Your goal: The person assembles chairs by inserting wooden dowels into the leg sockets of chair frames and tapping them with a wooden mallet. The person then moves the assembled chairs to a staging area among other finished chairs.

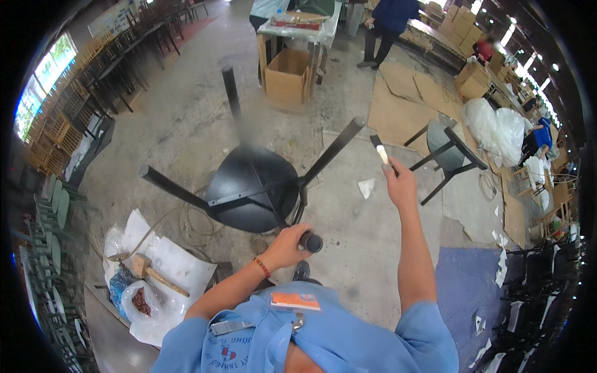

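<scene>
A black chair (252,193) is upturned in front of me, its legs pointing up and a crossed brace showing under the rounded seat. My left hand (290,247) is wrapped around the chair's nearest leg, close to the leg's end. Out to the right, my right hand (401,185) grips a small paintbrush (380,150) with dark bristles and a pale band. The brush is held up, apart from the chair. What the upturned chair rests on is hidden.
At lower left, a wooden mallet (158,278) and a plastic bag of brown pieces (142,299) lie on white sheeting. A green-grey chair (443,149) stands at right near cardboard sheets (398,105). Ahead are a worktable (298,28), a carton (287,78) and a person (393,25).
</scene>
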A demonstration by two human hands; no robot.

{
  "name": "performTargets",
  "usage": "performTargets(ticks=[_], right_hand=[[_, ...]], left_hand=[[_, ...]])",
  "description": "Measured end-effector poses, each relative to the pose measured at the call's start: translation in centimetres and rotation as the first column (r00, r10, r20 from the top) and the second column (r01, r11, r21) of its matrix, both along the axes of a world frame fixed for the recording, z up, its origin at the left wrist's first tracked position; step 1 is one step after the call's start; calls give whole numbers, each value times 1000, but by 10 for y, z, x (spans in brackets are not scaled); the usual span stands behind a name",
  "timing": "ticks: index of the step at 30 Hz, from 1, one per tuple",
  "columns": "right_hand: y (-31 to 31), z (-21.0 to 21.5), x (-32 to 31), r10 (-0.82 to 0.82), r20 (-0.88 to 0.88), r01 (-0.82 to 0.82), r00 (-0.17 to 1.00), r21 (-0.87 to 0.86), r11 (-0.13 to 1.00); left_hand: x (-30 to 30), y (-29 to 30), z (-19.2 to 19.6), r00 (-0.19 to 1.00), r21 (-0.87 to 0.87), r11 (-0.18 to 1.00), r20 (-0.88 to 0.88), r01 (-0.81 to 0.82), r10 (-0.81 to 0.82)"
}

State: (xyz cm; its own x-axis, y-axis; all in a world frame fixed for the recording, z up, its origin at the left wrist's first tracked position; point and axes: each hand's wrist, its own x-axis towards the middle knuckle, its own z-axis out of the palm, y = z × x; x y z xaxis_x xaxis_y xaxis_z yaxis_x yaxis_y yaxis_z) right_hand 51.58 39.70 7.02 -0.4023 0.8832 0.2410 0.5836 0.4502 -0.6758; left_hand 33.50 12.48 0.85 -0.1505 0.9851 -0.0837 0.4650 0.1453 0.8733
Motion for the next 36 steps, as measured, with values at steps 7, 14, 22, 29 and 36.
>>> performTargets(ticks=[7, 14, 22, 29, 36], right_hand=[[79, -13, -49, -5, 174, -19, 985, 134, 991], [95, -26, -70, -31, 220, 3, 975, 130, 992], [79, -13, -69, -64, 259, 55, 964, 43, 998], [67, -17, -87, -22, 294, -17, 956, 129, 992], [78, -6, -78, -74, 334, 39, 940, 111, 993]], left_hand=[[-5, 5, -7, 994, -20, 995, -48, 95, -96], [-15, 11, -10, 975, 97, 973, -90, 210, -201], [-28, 19, -13, 933, 126, 925, -83, 359, -351], [-35, 16, -6, 921, 78, 918, -63, 388, -384], [-35, 19, -3, 910, 84, 907, -50, 414, -411]])
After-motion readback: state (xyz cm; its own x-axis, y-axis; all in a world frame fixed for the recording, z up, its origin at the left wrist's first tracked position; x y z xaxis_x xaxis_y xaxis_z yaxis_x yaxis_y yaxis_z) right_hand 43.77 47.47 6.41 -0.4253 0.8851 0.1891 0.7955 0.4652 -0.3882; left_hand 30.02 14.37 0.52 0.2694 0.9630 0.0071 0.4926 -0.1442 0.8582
